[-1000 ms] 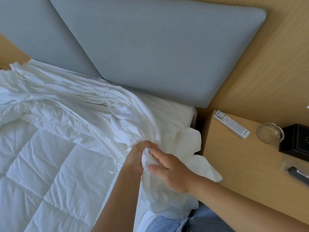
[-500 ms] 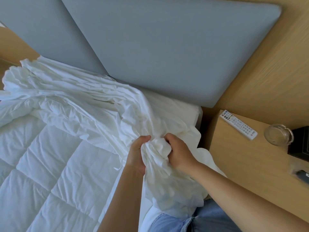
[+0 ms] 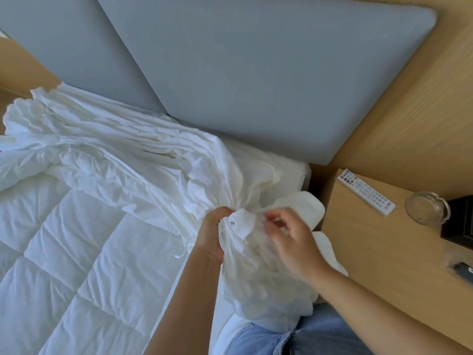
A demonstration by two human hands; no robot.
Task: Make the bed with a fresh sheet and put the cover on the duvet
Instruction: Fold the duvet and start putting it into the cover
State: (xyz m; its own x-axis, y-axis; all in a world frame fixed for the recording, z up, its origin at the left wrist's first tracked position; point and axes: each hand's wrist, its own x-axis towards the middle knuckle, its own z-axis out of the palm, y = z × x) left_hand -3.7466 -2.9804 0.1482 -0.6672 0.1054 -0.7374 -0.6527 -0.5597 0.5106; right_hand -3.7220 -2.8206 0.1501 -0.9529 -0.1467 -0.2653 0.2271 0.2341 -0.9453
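A crumpled white duvet cover [image 3: 122,155] lies gathered in long folds across the head of the bed, over a white quilted duvet [image 3: 64,265]. My left hand [image 3: 212,234] grips the bunched end of the cover at the bed's right edge. My right hand [image 3: 294,242] is blurred, with its fingers curled over the same bunch; whether they pinch the cloth is unclear. More of the cover hangs below both hands, against my jeans. A strip of white-sheeted mattress [image 3: 289,172] shows beside the bunch.
Grey padded headboard panels [image 3: 256,73] stand behind the bed against a wooden wall. To the right is a wooden nightstand [image 3: 384,265] with a white remote [image 3: 366,192], a glass ashtray [image 3: 426,210], a black box [image 3: 460,219] and a small dark object [image 3: 463,270].
My right hand gripped the bunched cover half a second ago; now it has shifted right and sits blurred above it. More cover is drawn toward my left hand, which keeps its grip.
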